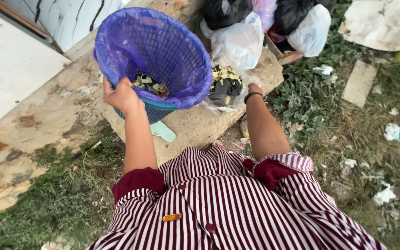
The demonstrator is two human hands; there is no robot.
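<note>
Wastebasket [163, 55], blue mesh with a purple liner, was tipped toward a clear plastic bag [225, 88] lying just beside its lower rim on the concrete slab [195, 127]. Some yellow and dark scraps [150, 85] remained inside near that rim, while similar scraps already filled the bag, so the emptying looked partly done. Left hand [121, 95] gripped the rim. Right hand [254, 88] was at the bag, just beside the basket; whether it was closed I cannot tell.
</note>
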